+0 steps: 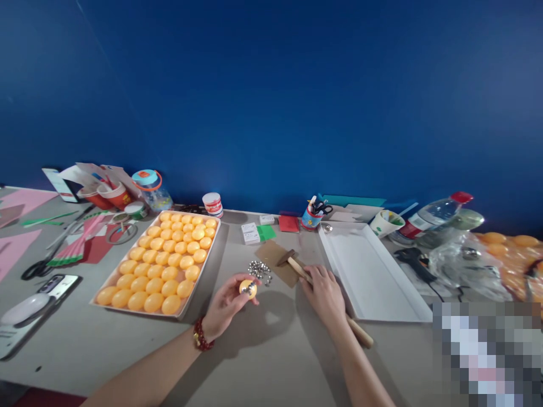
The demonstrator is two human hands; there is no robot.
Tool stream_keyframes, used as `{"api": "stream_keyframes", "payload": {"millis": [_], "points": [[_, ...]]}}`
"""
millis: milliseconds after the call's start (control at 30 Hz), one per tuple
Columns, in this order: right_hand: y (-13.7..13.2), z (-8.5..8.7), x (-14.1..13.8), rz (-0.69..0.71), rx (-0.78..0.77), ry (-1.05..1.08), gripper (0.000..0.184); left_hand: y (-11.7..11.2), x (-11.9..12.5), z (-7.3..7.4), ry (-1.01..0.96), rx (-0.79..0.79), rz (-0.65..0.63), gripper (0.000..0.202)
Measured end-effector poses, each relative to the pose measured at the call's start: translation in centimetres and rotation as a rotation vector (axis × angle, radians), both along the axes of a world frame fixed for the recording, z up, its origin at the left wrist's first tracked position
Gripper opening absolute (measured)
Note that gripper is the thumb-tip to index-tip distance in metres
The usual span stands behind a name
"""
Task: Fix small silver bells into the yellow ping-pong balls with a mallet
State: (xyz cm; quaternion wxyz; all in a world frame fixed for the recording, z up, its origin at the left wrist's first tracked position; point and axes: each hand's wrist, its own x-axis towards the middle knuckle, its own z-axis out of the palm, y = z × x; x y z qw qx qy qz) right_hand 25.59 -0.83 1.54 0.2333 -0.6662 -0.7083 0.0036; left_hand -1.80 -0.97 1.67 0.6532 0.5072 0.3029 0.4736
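Observation:
My left hand, with a red beaded bracelet at the wrist, grips an orange ping-pong ball between thumb and fingers. Small shiny silver pieces show at the ball's face; whether they sit inside it or on it I cannot tell. Just beyond lies a loose pile of small silver bells or beads. My right hand is closed over the wooden handle of a hammer, which lies slantwise on the table. The hammer's head rests on a brown sheet of sandpaper or card.
A shallow box of orange balls stands at left, a white tray at right. Behind are small white boxes and a pen cup. Further right are a glue gun, a bottle and bagged balls.

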Motion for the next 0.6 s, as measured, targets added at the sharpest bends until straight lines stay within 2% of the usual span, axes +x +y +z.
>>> {"api": "stream_keyframes", "payload": {"millis": [100,267,333,433,600], "points": [[-0.8,1.3,-2.0,0.148,0.002,0.316,0.019,-0.1,0.3,-0.1,0.011,0.118,0.006,0.027],[-2.9,1.9,-6.8,0.464,-0.419,1.074,0.037,-0.1,0.7,-0.8,0.102,0.333,0.013,0.03],[-3.3,1.6,-7.9,0.478,-0.498,1.286,0.043,-0.1,0.7,-1.1,0.147,0.369,0.012,0.03],[-3.5,1.2,-8.5,0.463,-0.534,1.428,0.045,-0.2,0.6,-1.4,0.199,0.388,-0.004,0.032],[-3.3,1.0,-8.4,0.432,-0.554,1.397,0.042,-0.4,0.5,-1.3,0.238,0.417,-0.041,0.035]]}}
